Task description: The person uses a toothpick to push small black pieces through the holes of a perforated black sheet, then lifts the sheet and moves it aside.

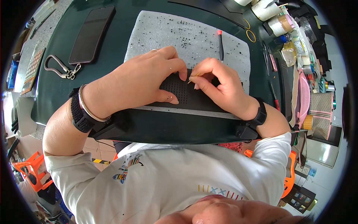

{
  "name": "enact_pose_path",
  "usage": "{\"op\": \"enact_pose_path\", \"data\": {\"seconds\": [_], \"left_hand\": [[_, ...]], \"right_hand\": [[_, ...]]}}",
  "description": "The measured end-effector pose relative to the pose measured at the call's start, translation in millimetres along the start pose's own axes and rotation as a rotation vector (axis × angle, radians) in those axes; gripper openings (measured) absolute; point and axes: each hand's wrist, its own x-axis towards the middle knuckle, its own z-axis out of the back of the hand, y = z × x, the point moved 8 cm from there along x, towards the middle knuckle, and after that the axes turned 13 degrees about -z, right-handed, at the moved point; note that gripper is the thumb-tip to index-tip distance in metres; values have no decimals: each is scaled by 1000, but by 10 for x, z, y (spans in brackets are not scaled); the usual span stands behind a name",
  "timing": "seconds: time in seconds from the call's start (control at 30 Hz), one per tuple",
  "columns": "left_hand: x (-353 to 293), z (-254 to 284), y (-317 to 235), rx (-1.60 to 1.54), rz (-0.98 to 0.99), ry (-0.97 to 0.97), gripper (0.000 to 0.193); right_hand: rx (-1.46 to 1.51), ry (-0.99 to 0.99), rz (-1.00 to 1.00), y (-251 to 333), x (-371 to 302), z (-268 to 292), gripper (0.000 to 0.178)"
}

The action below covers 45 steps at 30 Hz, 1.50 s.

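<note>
A black flat piece with rows of small holes (176,89) lies in front of me on a white foam sheet (149,33). Small black bits are scattered over the far part of the foam. My left hand (149,72) rests on the left side of the black piece, its thumb and index finger apart, with nothing visible between them. Over the holes, my right hand (222,84) pinches a thin yellowish stick (193,77) between thumb and index finger. The stick's tip points down at the piece. Both hands partly cover the piece.
A screwdriver with a red end (220,44) lies on the foam's far right. To the left are a dark phone (91,35) and a grey strap with a clasp (57,67). Yellow-handled scissors (250,35), tweezers (266,58) and tape rolls (280,25) sit on the right.
</note>
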Motion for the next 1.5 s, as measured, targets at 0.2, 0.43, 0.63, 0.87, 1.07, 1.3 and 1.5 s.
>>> {"op": "enact_pose_path", "data": {"seconds": [0.2,0.43,0.63,0.87,1.07,1.3,1.5], "left_hand": [[0,-6,5,12,-1,4,46],[1,-14,12,20,9,7,47],[2,-11,15,12,29,25,47],[7,-10,8,13,23,19,47],[6,-7,5,17,17,14,47],[4,-10,9,19,20,17,47],[2,-4,4,20,6,10,47]], "right_hand": [[59,-37,-28,-5,8,23,12],[57,-72,-23,-23,32,54,13],[19,-58,-74,-79,54,57,13],[61,-90,-57,-60,48,86,13],[52,-102,-53,-60,47,84,13],[5,-87,-37,-74,49,56,13],[33,-100,-46,-71,62,76,12]]}}
